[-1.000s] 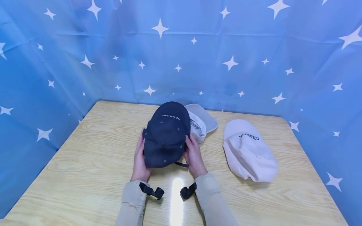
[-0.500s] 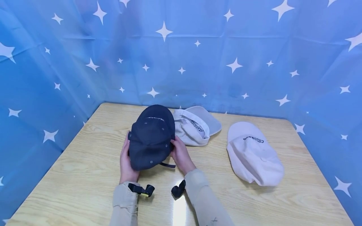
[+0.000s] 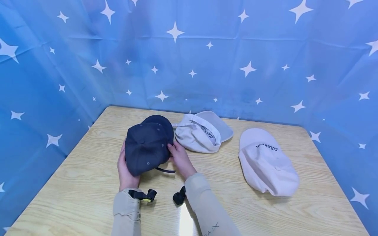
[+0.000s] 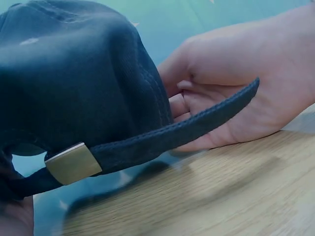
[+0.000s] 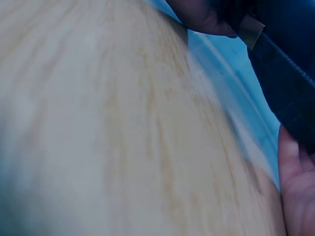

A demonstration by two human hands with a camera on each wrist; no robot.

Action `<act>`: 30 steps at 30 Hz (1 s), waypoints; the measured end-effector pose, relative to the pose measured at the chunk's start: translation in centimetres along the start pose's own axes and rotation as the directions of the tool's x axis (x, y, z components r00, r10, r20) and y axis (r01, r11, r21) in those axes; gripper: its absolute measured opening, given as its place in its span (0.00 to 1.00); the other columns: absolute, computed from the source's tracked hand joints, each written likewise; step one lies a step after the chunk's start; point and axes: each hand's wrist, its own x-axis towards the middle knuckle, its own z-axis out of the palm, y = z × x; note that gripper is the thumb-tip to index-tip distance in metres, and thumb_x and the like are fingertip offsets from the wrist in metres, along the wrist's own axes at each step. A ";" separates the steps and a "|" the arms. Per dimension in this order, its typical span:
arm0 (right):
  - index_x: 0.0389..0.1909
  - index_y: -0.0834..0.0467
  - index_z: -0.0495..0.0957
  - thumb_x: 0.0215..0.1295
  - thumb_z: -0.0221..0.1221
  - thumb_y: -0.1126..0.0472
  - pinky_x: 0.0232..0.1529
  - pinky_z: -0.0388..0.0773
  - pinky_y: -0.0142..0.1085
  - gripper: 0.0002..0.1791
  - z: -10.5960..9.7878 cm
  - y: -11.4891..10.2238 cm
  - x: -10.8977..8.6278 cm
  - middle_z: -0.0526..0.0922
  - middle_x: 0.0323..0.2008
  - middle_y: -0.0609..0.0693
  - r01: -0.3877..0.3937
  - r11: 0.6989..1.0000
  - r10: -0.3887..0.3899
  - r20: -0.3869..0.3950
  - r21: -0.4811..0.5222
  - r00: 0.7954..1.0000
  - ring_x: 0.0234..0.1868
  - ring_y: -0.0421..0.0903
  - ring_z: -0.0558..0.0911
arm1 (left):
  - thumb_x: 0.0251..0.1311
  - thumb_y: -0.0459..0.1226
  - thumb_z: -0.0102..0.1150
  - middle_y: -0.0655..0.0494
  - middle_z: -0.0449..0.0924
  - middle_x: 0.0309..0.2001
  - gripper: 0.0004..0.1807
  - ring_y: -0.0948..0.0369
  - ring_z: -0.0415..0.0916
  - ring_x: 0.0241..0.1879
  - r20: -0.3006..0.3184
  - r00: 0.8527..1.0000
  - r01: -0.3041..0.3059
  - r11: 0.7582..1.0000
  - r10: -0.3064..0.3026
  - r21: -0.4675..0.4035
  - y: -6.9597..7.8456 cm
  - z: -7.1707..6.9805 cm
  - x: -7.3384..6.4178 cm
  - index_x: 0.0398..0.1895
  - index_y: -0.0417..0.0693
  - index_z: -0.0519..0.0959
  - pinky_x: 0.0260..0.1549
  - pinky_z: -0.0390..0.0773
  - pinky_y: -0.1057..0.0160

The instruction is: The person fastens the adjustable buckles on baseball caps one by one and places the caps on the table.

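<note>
Both hands hold a dark navy baseball cap [image 3: 144,149] over the left-middle of the table. My left hand [image 3: 126,172] grips its left side, with the fingertips hidden by the crown. On the right edge near the brim, my right hand [image 3: 182,160] pinches the cap, thumb on top. The brim points to the back right. Below the crown a loose strap [image 4: 197,125] sticks out through a metal buckle [image 4: 74,163], and the cap's shadow falls on the wood in the left wrist view.
A light grey cap [image 3: 192,137] lies behind and right of the navy one, its inner band showing. Farther right rests a pale cap [image 3: 267,170] with dark COLORADO lettering. The wooden table [image 3: 73,183] meets a blue star-patterned curtain [image 3: 206,72] behind.
The navy cap has moved left with both hands, uncovering more of the grey cap. It has turned and tilted, and its white lettering has gone out of sight.
</note>
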 end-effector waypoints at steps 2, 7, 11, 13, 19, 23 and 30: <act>0.56 0.63 0.65 0.69 0.43 0.61 0.35 0.77 0.38 0.18 0.2 -0.5 -0.2 0.76 0.42 0.55 -0.016 0.999 0.015 -0.013 -0.043 1.000 0.37 0.43 0.78 | 0.63 0.37 0.48 0.57 0.58 0.64 0.26 0.62 0.59 0.61 -0.028 1.000 0.004 1.000 -0.004 -0.002 0.1 0.0 0.0 0.64 0.51 0.59 0.56 0.61 0.65; 0.51 0.65 0.68 0.68 0.45 0.59 0.34 0.77 0.38 0.16 0.3 -0.6 -0.2 0.77 0.37 0.52 -0.035 0.994 0.031 -0.037 -0.103 0.999 0.32 0.41 0.78 | 0.62 0.39 0.50 0.56 0.61 0.63 0.24 0.62 0.63 0.58 -0.078 0.997 0.003 1.000 -0.001 0.018 0.2 -0.1 0.2 0.62 0.50 0.63 0.55 0.64 0.65; 0.48 0.62 0.70 0.67 0.47 0.55 0.32 0.77 0.36 0.17 0.0 0.3 0.4 0.77 0.34 0.51 -0.053 0.989 0.046 -0.048 -0.140 0.998 0.30 0.42 0.78 | 0.61 0.39 0.50 0.55 0.62 0.62 0.24 0.62 0.66 0.55 -0.089 0.996 0.007 1.000 -0.005 0.022 0.3 -0.3 0.3 0.62 0.50 0.64 0.53 0.66 0.65; 0.46 0.61 0.71 0.67 0.47 0.52 0.31 0.77 0.36 0.17 0.0 0.7 0.7 0.76 0.32 0.50 -0.059 0.980 0.049 -0.055 -0.192 0.997 0.28 0.41 0.78 | 0.61 0.38 0.51 0.56 0.62 0.62 0.25 0.62 0.67 0.54 -0.091 0.996 0.007 1.000 -0.006 0.014 0.4 -0.4 0.3 0.62 0.51 0.63 0.52 0.67 0.65; 0.42 0.58 0.73 0.66 0.47 0.48 0.27 0.77 0.36 0.18 0.1 0.7 0.9 0.76 0.27 0.51 -0.074 0.938 0.061 -0.050 -0.337 0.997 0.24 0.44 0.77 | 0.60 0.38 0.53 0.54 0.61 0.62 0.26 0.62 0.68 0.53 -0.082 0.996 -0.042 0.999 0.044 0.029 0.5 -0.9 0.6 0.62 0.50 0.63 0.50 0.69 0.65; 0.44 0.58 0.73 0.66 0.47 0.48 0.28 0.78 0.37 0.18 0.2 0.6 0.8 0.78 0.29 0.52 -0.082 0.937 0.073 -0.039 -0.341 0.997 0.24 0.45 0.79 | 0.60 0.38 0.53 0.52 0.62 0.62 0.25 0.62 0.69 0.52 -0.085 0.993 -0.078 0.995 0.083 0.063 0.4 -0.9 0.6 0.61 0.47 0.65 0.48 0.70 0.65; 0.48 0.59 0.73 0.65 0.49 0.50 0.34 0.78 0.37 0.19 0.2 0.6 0.6 0.78 0.38 0.53 -0.088 0.933 0.073 -0.054 -0.349 0.996 0.33 0.45 0.80 | 0.61 0.38 0.50 0.58 0.59 0.63 0.30 0.62 0.63 0.58 -0.179 0.980 -0.074 0.993 0.090 0.092 0.9 -1.0 0.5 0.67 0.53 0.54 0.53 0.66 0.65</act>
